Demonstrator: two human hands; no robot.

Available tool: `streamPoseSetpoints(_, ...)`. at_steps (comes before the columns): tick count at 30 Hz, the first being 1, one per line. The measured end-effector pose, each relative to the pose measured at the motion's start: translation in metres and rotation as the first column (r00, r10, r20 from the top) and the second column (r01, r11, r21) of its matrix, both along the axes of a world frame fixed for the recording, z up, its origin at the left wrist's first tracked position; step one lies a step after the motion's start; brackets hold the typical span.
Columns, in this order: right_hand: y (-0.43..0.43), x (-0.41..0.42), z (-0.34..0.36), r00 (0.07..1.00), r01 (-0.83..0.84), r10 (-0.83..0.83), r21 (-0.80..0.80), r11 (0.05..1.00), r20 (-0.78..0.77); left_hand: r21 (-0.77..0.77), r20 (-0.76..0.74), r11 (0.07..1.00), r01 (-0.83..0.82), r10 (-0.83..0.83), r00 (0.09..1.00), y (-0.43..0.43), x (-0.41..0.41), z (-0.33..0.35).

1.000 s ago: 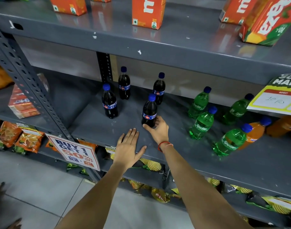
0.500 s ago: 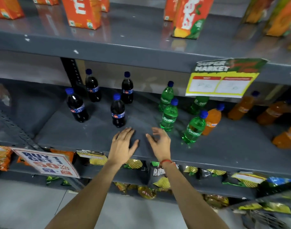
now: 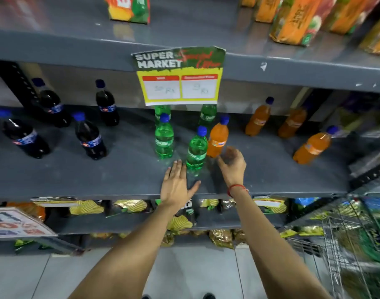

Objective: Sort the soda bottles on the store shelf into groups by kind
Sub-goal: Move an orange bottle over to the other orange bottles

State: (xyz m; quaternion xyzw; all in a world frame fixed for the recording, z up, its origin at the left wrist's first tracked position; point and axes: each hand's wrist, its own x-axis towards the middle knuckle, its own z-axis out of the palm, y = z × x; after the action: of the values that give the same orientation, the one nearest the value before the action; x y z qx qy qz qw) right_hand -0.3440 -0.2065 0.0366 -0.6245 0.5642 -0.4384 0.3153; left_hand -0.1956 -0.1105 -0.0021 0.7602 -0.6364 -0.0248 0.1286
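Observation:
Several dark cola bottles (image 3: pixel 88 138) stand at the left of the grey middle shelf (image 3: pixel 98 178). Green soda bottles (image 3: pixel 164 140) cluster in the middle, two of them partly behind the price sign. One orange bottle (image 3: pixel 218 140) stands right beside the nearest green bottle (image 3: pixel 196 151); three more orange bottles (image 3: pixel 313 146) stand further right. My left hand (image 3: pixel 177 184) lies flat and open on the shelf, just left of the nearest green bottle. My right hand (image 3: pixel 233 164) hovers open with curled fingers just right of the lone orange bottle, holding nothing.
A "Super Market" price sign (image 3: pixel 179 76) hangs from the upper shelf edge over the green bottles. Juice cartons (image 3: pixel 292 20) stand on the upper shelf. Snack bags (image 3: pixel 130 206) fill the lower shelf. A wire cart (image 3: pixel 346 244) stands at the lower right.
My view and both hands have shifted right, from the cola bottles to the green and orange ones. My right hand let go of a cola bottle and now hovers by the orange bottle.

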Motion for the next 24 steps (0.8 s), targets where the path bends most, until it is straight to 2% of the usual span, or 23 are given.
streamPoseSetpoints(4,-0.024,0.005,0.002,0.990,-0.069,0.077,0.068,0.995,-0.119,-0.018,0.017,1.000,-0.009,0.010,1.000,0.000,-0.005,-0.006)
streamPoseSetpoints(7,-0.030,0.014,0.003,0.990,-0.090,0.101,0.112,0.990,-0.096,-0.018,0.037,1.000,-0.017,0.018,0.999,-0.001,-0.005,-0.006)
streamPoseSetpoints(14,-0.033,0.017,0.003,0.995,-0.047,0.056,0.105,0.993,-0.083,-0.005,0.061,1.000,-0.028,0.029,0.998,0.001,-0.006,-0.004)
streamPoseSetpoints(24,-0.041,-0.059,0.012,1.000,0.029,-0.027,0.118,0.993,-0.015,-0.021,0.055,0.999,-0.026,0.027,0.998,0.005,-0.006,-0.006)
